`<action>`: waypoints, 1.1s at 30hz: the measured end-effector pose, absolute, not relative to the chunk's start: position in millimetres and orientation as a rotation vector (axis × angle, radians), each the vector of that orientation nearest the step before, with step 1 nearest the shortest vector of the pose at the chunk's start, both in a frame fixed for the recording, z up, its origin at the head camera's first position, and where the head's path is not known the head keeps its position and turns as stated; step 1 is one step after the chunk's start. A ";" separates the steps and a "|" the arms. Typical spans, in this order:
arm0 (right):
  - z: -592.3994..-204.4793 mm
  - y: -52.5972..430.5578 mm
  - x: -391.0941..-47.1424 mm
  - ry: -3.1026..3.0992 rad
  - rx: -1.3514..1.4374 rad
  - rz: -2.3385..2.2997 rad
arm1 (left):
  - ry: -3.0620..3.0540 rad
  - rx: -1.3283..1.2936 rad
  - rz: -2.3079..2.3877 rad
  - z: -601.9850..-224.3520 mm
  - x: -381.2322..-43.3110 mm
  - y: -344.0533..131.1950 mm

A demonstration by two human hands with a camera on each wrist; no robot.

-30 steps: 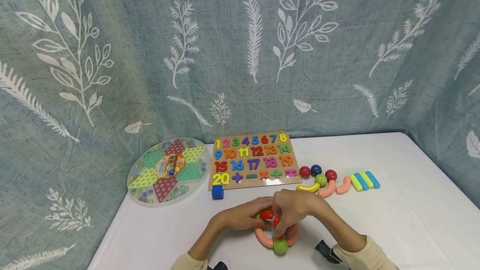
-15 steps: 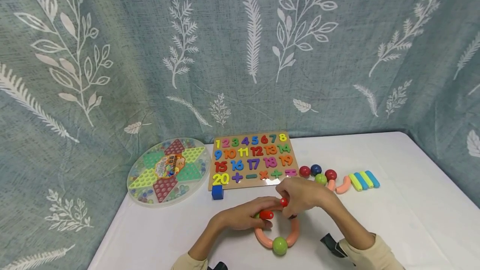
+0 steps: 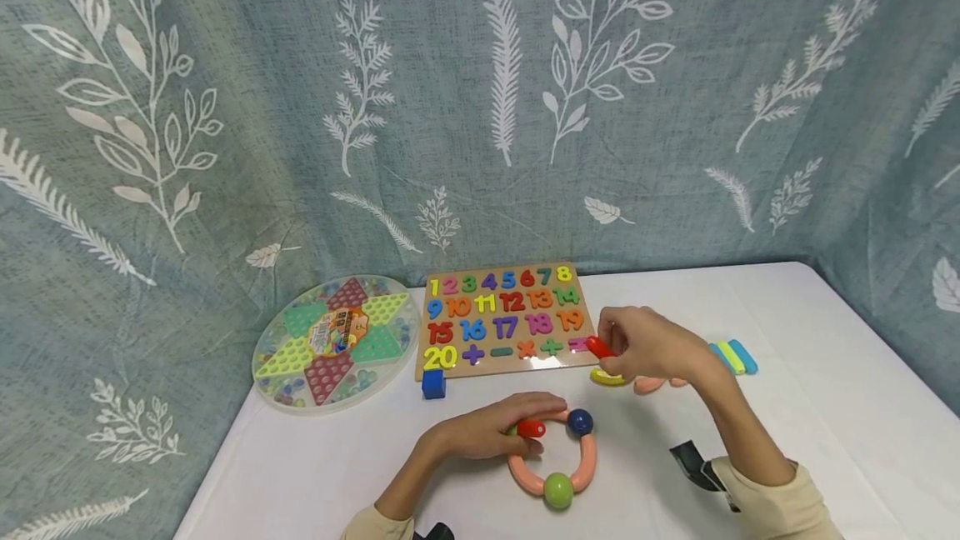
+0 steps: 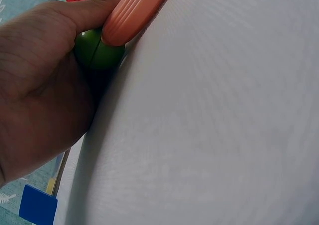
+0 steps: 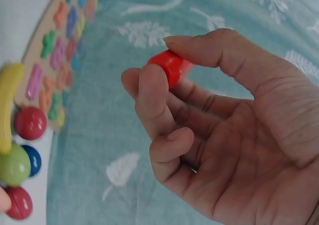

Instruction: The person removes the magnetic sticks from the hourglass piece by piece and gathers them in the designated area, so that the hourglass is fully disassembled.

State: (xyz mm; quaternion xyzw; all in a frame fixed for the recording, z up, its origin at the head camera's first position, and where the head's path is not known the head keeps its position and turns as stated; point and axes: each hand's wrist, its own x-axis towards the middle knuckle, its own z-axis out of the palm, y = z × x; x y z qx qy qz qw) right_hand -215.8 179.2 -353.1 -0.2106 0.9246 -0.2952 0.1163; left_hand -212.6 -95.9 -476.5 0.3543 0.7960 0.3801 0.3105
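My left hand [image 3: 498, 427] grips the left side of a ring of peach curved pieces [image 3: 587, 465] and balls lying on the white table. A green ball [image 3: 558, 491] sits at the ring's near end and a dark blue ball [image 3: 580, 422] at its upper right. Another green ball [image 4: 94, 50] is partly hidden by my left thumb, and a red peg [image 3: 532, 429] points inward there. Above the table, near the puzzle board's lower right corner, my right hand [image 3: 648, 344] pinches a short red stick [image 5: 170, 68] between thumb and fingers.
A number puzzle board [image 3: 480, 367] lies behind, a blue cube [image 3: 433, 384] at its front left corner. Left of it is a round Chinese checkers board [image 3: 408, 340]. Under my right hand lie a yellow curved piece [image 3: 606, 377], peach pieces [image 3: 648, 385] and several balls; blue and yellow sticks [image 3: 741, 357] are farther right.
My right hand has risen from the ring and moved back and right, carrying the red stick. The dark blue ball has come into sight. My left hand stays in place.
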 end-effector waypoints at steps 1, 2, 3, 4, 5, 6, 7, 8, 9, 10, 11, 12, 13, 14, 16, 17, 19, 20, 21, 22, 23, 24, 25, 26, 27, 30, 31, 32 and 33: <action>-351.8 182.8 -216.1 2.722 -0.615 -0.870 | 2.105 0.936 1.000 -476.6 -212.6 -95.9; -350.3 186.3 -216.4 2.734 -0.611 -0.874 | 2.108 0.935 0.998 -476.6 -212.6 -95.9; -348.9 189.6 -216.6 2.744 -0.606 -0.878 | 2.112 0.933 0.995 -476.6 -212.6 -95.9; -347.3 192.7 -216.6 2.750 -0.594 -0.882 | 2.113 0.931 0.993 -476.7 -212.5 -95.8; -345.6 195.8 -216.4 2.752 -0.578 -0.889 | 2.112 0.927 0.994 -476.9 -212.5 -95.8; -344.3 199.3 -216.3 2.756 -0.565 -0.891 | 2.110 0.925 0.996 -477.0 -212.5 -95.8; -342.9 202.7 -216.1 2.761 -0.548 -0.892 | 2.108 0.923 0.998 -477.3 -212.4 -95.8; -341.6 206.1 -215.9 2.765 -0.528 -0.889 | 2.106 0.920 0.998 -477.6 -212.4 -95.9; -340.4 209.6 -215.7 2.769 -0.508 -0.887 | 2.104 0.918 0.998 -477.8 -212.3 -96.1; -339.6 213.3 -215.7 2.775 -0.488 -0.886 | 2.102 0.917 0.998 -477.8 -212.2 -96.2; -338.6 216.8 -215.7 2.786 -0.469 -0.882 | 2.101 0.917 0.997 -477.7 -212.1 -96.5; -337.9 220.7 -215.8 2.800 -0.454 -0.875 | 2.101 0.919 0.993 -477.4 -212.0 -96.7; -337.0 224.1 -216.0 2.815 -0.438 -0.869 | 2.102 0.921 0.991 -477.2 -212.0 -96.8; -336.2 227.4 -216.1 2.835 -0.427 -0.861 | 2.104 0.927 0.990 -476.8 -212.0 -96.9; -334.7 233.8 -216.6 2.873 -0.404 -0.849 | 2.108 0.932 0.988 -476.1 -212.2 -97.1; -333.9 236.9 -216.7 2.890 -0.392 -0.845 | 2.110 0.935 0.989 -475.9 -212.3 -97.1; -333.1 243.2 -216.9 2.915 -0.362 -0.842 | 2.110 0.939 0.991 -475.9 -212.6 -96.9; -332.8 246.3 -216.9 2.926 -0.347 -0.839 | 2.111 0.941 0.991 -476.0 -212.7 -96.9; -332.7 249.5 -217.1 2.934 -0.330 -0.839 | 2.110 0.938 0.989 -476.1 -212.8 -96.8; -332.7 252.8 -217.3 2.939 -0.312 -0.841 | 2.109 0.940 0.989 -476.2 -212.7 -96.8; -332.7 256.2 -217.6 2.946 -0.289 -0.837 | 2.108 0.942 0.990 -476.4 -212.7 -96.8; -332.9 259.6 -217.9 2.954 -0.266 -0.833 | 2.109 0.943 0.989 -476.6 -212.6 -96.9; -333.1 262.9 -218.3 2.961 -0.242 -0.826 | 2.111 0.945 0.989 -476.8 -212.5 -97.0; -333.3 266.1 -218.9 2.967 -0.216 -0.820 | 2.114 0.945 0.989 -476.8 -212.3 -97.1; -333.7 269.1 -219.7 2.974 -0.190 -0.812 | 2.116 0.944 0.989 -477.0 -212.1 -97.3; -335.5 277.8 -222.4 2.993 -0.115 -0.796 | 2.124 0.940 0.990 -477.5 -211.5 -97.9; -336.4 280.6 -223.3 2.994 -0.088 -0.795 | 2.126 0.938 0.990 -477.6 -211.3 -98.1; -337.3 283.5 -224.2 2.993 -0.062 -0.798 | 2.127 0.936 0.990 -477.6 -211.0 -98.2; -338.5 286.7 -225.2 2.994 -0.040 -0.800 | 2.127 0.934 0.991 -477.6 -210.8 -98.3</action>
